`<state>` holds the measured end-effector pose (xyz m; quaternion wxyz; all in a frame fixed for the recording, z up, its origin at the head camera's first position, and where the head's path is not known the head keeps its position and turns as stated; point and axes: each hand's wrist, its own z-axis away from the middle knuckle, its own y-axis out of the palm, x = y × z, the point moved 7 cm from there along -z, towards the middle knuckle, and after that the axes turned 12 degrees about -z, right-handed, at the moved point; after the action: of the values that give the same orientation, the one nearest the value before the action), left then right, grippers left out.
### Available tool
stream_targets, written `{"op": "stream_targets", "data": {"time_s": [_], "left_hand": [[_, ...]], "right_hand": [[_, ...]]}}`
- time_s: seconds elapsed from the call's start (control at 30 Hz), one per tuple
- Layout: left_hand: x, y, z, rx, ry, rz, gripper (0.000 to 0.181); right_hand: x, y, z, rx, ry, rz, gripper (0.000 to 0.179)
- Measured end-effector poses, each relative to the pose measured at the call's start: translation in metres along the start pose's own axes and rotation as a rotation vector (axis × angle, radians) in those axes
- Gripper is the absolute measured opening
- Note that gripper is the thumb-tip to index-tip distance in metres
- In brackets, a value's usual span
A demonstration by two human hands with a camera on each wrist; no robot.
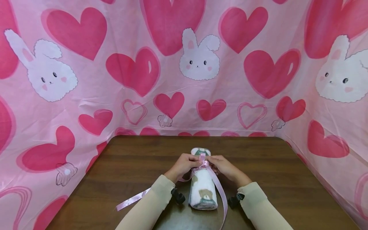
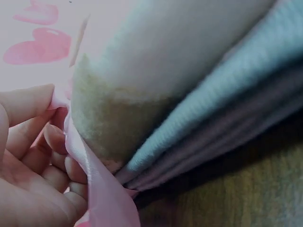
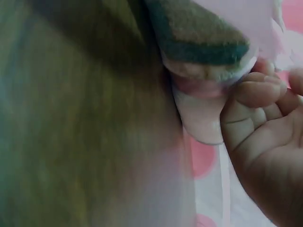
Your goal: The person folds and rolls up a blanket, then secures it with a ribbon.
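Note:
A rolled white towel (image 1: 202, 183) with a brown bear and green print lies lengthwise on the table, a pink satin ribbon (image 1: 205, 164) around its far part. At the ribbon's crossing on top, my left hand (image 1: 184, 163) pinches the ribbon between thumb and forefinger; the left wrist view shows the ribbon (image 2: 97, 182) running down from those fingertips along the towel roll (image 2: 118, 113). From the other side, my right hand (image 1: 225, 166) has its fingers curled at the same crossing and holds the ribbon there. In the right wrist view, the right hand (image 3: 265, 127) partly hides its own fingertips.
One long ribbon tail (image 1: 133, 200) stretches left across the brown wooden table (image 1: 138, 153), passing behind the left forearm. Another tail (image 1: 219, 188) curves down the towel's right side toward the near edge. Pink cloth (image 1: 198, 89) with hearts and rabbits surrounds the table.

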<state>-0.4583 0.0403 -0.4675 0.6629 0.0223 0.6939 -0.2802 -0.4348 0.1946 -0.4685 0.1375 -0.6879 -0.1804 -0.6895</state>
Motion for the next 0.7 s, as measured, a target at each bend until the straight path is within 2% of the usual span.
{"op": "stream_targets", "data": {"time_s": [0.23,0.37,0.53,0.7], "left_hand": [[-0.004,0.0,0.001,-0.015,0.029,0.013,0.017],[-0.005,0.002,0.001,-0.01,0.044,0.015,0.018],[-0.003,0.002,-0.001,-0.015,0.061,0.042,0.019],[-0.003,0.002,-0.001,-0.016,0.053,0.06,0.016]], "right_hand": [[-0.007,0.004,-0.002,0.003,0.073,-0.128,0.031],[-0.009,0.001,-0.001,-0.047,0.111,-0.182,0.02],[-0.009,-0.006,-0.002,-0.124,0.078,-0.192,0.015],[-0.004,-0.008,-0.003,-0.162,0.017,-0.218,0.017]]}}
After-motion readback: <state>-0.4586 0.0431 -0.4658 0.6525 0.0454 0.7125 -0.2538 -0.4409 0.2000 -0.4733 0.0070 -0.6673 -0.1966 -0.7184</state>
